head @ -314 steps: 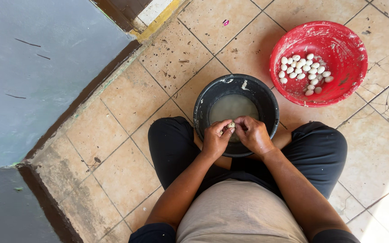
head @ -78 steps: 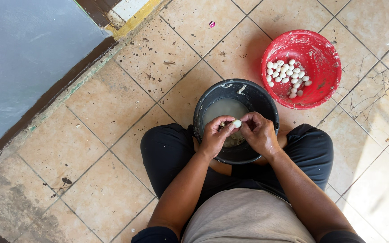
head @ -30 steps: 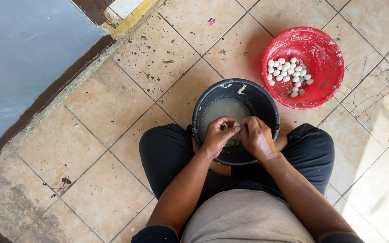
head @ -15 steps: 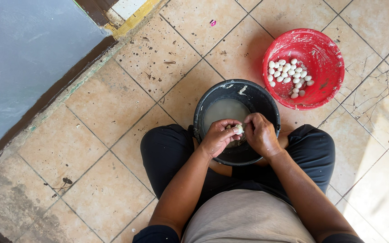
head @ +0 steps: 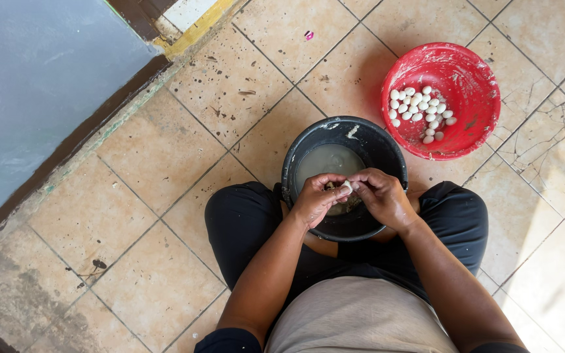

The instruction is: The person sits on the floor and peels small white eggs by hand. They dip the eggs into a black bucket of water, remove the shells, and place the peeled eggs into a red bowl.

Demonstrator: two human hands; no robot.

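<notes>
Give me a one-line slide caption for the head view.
Both hands, left hand and right hand, hold a small white egg over a black bucket; red bowl of eggs beside.

1. Beige tiled floor, speckled with dirt; some tiles at right are cracked.
2. Grey-blue raised slab at left, dark-edged.
3. Yellow strip at top.
4. Sunlight brightens the lower right corner.

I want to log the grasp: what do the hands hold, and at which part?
A small white egg-like piece, pinched between the fingertips of the left hand and the right hand, over the black bucket. Which part they grip cannot be told.
</notes>
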